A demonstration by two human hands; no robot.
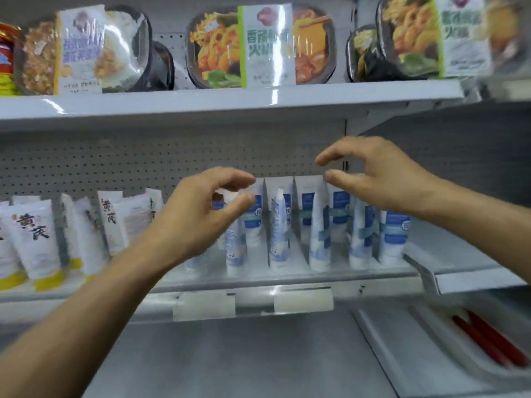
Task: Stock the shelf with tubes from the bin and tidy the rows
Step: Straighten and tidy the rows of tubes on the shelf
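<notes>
Toppling is the chief danger. The blue-and-white tubes [280, 234] stand cap-down in short rows on the right half of the middle shelf [287, 278], running from its front edge back toward the perforated rear panel [86, 168]. Several are out of true: one front tube [319, 234] leans toward its neighbour and another is turned edge-on. They are tall, narrow and light on small caps. I judge that a careless brush would tip one into the next and fell a whole row, perhaps over the front edge.

Both hands hover just above the crimped tops. The left hand [198, 216] has its fingers curved, thumb and forefinger apart, and seems to hold nothing. A tube's top shows in that gap, and I cannot tell whether the thumb touches it. The right hand [385, 176] hangs over the rows nearer the shelf's right end, its forefinger and thumb likewise parted and empty.

The left wrist hides the leftmost blue tubes. A sideways sweep could knock those unseen, or push them among the yellow-capped tubes [34, 239] on the shelf's left half and muddle the rows. Pinching a crimp hard may crease it. Lifting a tube high could catch the shelf above. The bin is out of view.
</notes>
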